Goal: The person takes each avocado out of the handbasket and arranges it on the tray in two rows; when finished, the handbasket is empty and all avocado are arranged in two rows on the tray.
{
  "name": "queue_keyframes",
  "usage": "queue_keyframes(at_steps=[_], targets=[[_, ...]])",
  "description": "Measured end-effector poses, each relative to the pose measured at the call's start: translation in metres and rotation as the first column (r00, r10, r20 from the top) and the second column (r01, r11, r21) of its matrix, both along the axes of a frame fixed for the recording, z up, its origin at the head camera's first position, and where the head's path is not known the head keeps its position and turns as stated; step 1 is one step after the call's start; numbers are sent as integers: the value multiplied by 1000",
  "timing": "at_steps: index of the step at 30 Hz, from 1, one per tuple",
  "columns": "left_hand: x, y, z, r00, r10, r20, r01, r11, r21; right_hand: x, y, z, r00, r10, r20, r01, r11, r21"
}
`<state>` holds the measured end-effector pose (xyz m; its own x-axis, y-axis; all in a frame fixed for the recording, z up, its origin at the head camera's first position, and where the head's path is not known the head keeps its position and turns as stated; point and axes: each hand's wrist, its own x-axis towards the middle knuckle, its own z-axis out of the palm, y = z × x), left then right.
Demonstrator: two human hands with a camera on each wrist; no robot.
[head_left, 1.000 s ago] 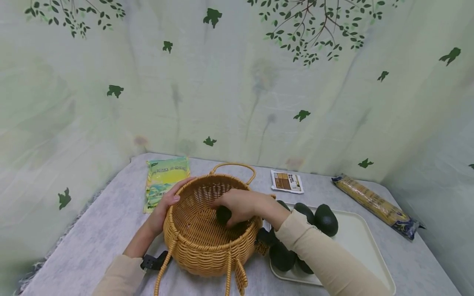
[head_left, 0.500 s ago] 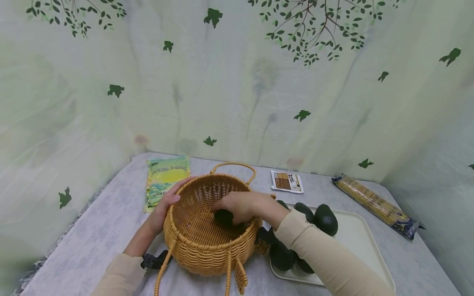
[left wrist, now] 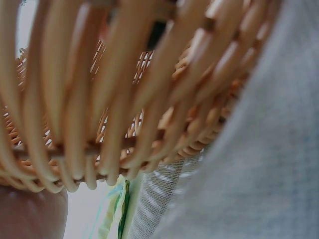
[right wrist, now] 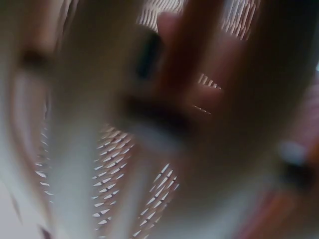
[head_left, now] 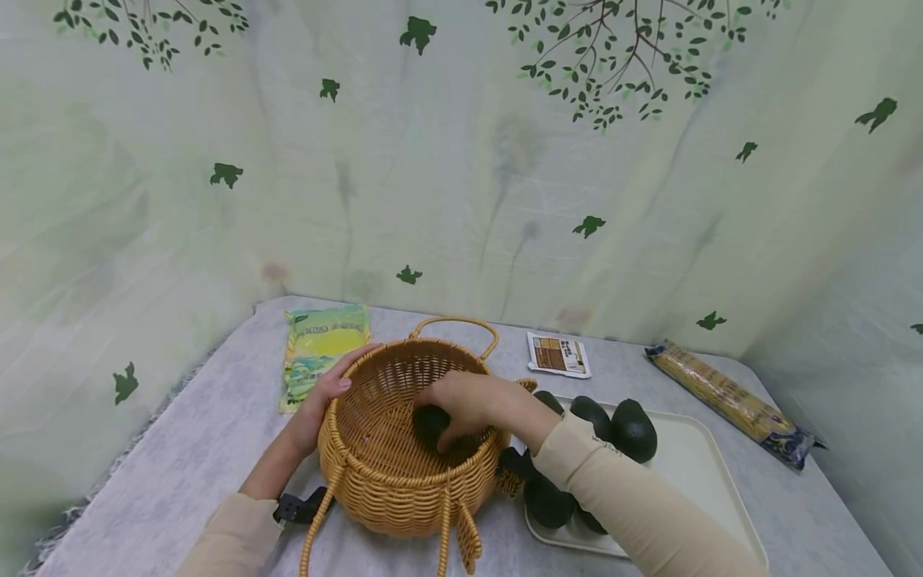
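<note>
A round wicker basket (head_left: 404, 505) stands on the cloth-covered table, its mouth tilted toward the head camera. My left hand (head_left: 317, 409) grips its left rim, thumb over the edge and the other fingers along the outside. Inside, low and to the right, my right hand (head_left: 465, 405) holds a dark green avocado (head_left: 430, 426) under curled fingers. Woven basket wall (left wrist: 114, 99) fills most of the left wrist view. In the right wrist view, blurred weave partly hides the right hand's fingers (right wrist: 204, 55) and the dark avocado (right wrist: 147, 52).
Right of the basket, a cream tray (head_left: 699, 465) bears several avocados (head_left: 634, 431), partly under the right sleeve. Behind lie a green-yellow packet (head_left: 324, 340) and a small white-brown packet (head_left: 558, 354). A long golden packet (head_left: 728, 401) lies far right. Loose basket handles hang in front.
Within the basket, the right hand has shifted the avocado slightly down and left, turning it a little. The left hand and the basket stay where they were.
</note>
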<state>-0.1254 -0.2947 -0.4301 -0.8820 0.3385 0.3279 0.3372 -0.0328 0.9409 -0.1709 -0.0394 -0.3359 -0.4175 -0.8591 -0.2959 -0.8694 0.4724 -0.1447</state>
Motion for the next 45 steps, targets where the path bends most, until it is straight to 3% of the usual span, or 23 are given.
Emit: queue_keyframes(at_steps=[10, 16, 20, 29, 35, 45], targets=[[-2, 1, 3, 1000, -7, 8, 7, 1000, -3, 0, -1, -6, 1000, 28, -1, -28, 1000, -10], [-2, 1, 5, 1000, -5, 11, 5, 1000, -7, 1, -3, -5, 1000, 21, -15, -20, 1000, 12], [-1, 1, 5, 1000, 14, 9, -14, 1000, -25, 1, -3, -3, 1000, -8, 5, 8, 1000, -24], [2, 3, 4, 1000, -14, 28, 15, 1000, -15, 2, 10, 14, 991, -45, 126, 75, 967, -244], [-1, 2, 7, 1000, -17, 2, 17, 1000, 0, 1, 11, 40, 985, -61, 163, 104, 958, -268], [4, 1, 5, 999, -25, 29, 24, 1000, 13, -14, 6, 46, 949, -27, 313, 106, 966, -237]])
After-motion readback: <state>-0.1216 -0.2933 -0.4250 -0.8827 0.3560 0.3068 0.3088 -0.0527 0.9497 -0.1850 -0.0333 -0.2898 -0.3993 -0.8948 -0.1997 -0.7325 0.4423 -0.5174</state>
